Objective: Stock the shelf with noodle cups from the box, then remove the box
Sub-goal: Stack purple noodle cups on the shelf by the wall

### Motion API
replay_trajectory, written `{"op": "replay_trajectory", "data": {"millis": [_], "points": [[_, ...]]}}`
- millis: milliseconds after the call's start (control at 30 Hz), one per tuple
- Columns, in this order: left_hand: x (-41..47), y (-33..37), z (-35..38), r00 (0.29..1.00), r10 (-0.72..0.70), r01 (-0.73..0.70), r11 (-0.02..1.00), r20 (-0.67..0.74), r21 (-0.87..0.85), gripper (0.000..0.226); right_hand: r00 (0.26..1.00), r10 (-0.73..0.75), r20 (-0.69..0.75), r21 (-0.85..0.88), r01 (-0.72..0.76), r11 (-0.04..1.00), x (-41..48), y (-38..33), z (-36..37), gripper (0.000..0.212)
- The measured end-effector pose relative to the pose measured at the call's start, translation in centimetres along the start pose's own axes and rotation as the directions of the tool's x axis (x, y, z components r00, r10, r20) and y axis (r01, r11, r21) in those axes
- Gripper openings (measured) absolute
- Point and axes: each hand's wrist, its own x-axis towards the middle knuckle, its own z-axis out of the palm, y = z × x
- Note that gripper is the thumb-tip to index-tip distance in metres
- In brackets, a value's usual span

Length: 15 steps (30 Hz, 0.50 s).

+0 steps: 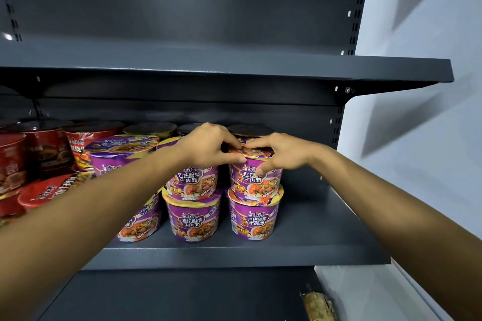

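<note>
Both hands are meeting over the top purple noodle cup (257, 177), at the right end of the stocked row on the middle shelf (300, 250). The left hand (208, 146) is reaching in from the left, fingers curling over the lid and thumb pressing just under the rim on the cup's left side. The right hand (277, 155) is gripping the same cup from the right, forefinger lying across the lid and thumb running down the printed wall. The hands are working close together, fingertips nearly touching above the lid. This cup is sitting upright on a second purple cup (254, 217), which is standing on the shelf board a little back from the front edge. Just to the left, a matching stack of two purple cups (194, 200) is standing very close beside it. Further left, a tilted purple cup (117, 154) is leaning with its lid turned forward, above another cup half hidden by the left forearm. More lids are showing behind, toward the back panel. Red noodle cups (44, 148) are crowding the left end of the shelf. A white wall (417, 138) is standing beyond the shelf's right edge. An upper shelf (234, 70) is running across above. On the lower shelf (182, 294), a wrapped packet (318, 305) is lying near the right edge, too blurred to identify.
</note>
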Motion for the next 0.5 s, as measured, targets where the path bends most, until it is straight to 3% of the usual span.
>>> {"op": "replay_trajectory", "data": {"millis": [133, 500], "points": [[0.17, 0.02, 0.35, 0.996, -0.006, 0.001, 0.998, 0.092, 0.059, 0.056, 1.000, -0.023, 0.020, 0.044, 0.022, 0.999, -0.11, 0.31, -0.30, 0.073], [-0.17, -0.55, 0.23, 0.999, -0.042, 0.044, 0.987, 0.016, -0.154, 0.045, 0.999, -0.038, 0.037, 0.159, 0.031, 0.987, -0.39, 0.83, -0.38, 0.069]]}}
